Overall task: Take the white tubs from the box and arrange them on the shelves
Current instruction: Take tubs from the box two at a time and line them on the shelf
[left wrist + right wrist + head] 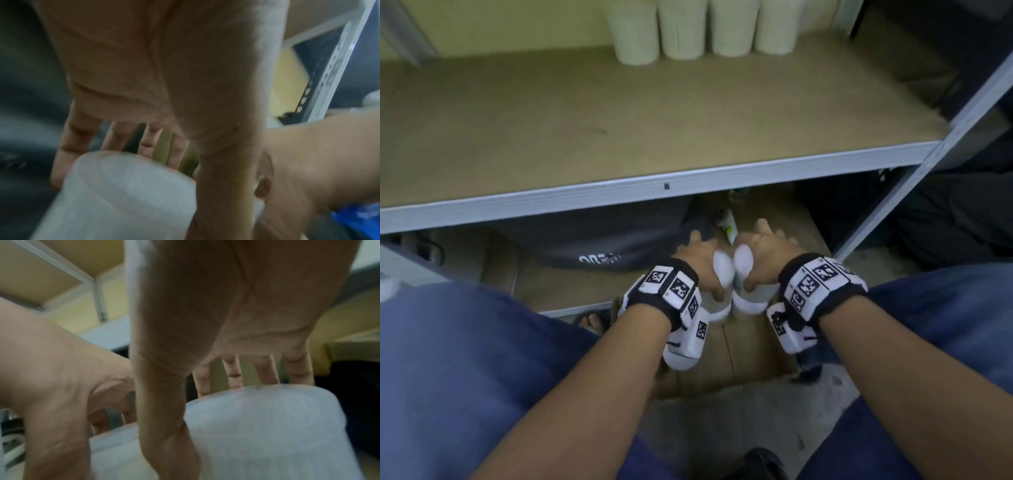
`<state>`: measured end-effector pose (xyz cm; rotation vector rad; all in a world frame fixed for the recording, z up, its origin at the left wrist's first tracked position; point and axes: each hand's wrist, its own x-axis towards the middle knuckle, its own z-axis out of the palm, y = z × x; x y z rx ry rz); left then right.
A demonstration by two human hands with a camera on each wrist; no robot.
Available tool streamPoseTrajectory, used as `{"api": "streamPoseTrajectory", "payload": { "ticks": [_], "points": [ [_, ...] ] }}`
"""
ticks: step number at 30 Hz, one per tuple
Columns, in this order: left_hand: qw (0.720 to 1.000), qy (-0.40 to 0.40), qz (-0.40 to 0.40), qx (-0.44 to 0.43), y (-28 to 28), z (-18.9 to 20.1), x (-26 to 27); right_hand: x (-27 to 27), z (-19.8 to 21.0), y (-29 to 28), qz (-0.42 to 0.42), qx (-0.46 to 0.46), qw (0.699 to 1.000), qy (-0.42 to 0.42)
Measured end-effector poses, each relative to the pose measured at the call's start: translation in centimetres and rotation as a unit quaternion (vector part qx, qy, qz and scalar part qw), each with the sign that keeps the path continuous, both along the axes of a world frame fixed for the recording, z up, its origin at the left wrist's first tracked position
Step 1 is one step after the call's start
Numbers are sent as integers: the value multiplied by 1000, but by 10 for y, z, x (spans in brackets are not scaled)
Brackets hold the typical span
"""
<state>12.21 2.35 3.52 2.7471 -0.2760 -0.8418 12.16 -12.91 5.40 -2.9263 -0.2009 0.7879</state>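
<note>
Both hands are low in the head view, side by side over the open cardboard box on the floor. My left hand grips one white tub from above, thumb down its near side. My right hand grips a second white tub the same way. The two tubs touch. In the left wrist view my left hand spreads its fingers over the tub. In the right wrist view my right hand's thumb crosses its tub. Several white tubs stand in a row at the back of the shelf.
The shelf's grey front rail runs just above and beyond the hands, and a slanted grey upright stands to the right. A dark bag with white lettering lies on the lower level behind the box. Blue trouser legs flank the arms.
</note>
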Motion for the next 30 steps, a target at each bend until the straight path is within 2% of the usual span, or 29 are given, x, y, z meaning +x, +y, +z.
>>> {"api": "streamPoseTrajectory", "payload": {
  "ticks": [4,8,13,17,22,30],
  "points": [
    [999,-19,-33,-21,19,71,3,-2,57,5,24,16,999,-42],
    [998,-48,-21,-41,34,127,-2,-6,113,6,32,58,995,-71],
    [987,-143,-5,-71,51,184,-5,-4,170,9,43,112,981,-151],
    [972,-221,12,-72,70,213,5,14,193,20,45,160,964,-207],
    [949,-303,39,-79,96,222,27,47,197,43,50,226,938,-257],
    [923,-343,114,-134,121,176,48,86,157,67,64,255,929,-259]
  ]
}}
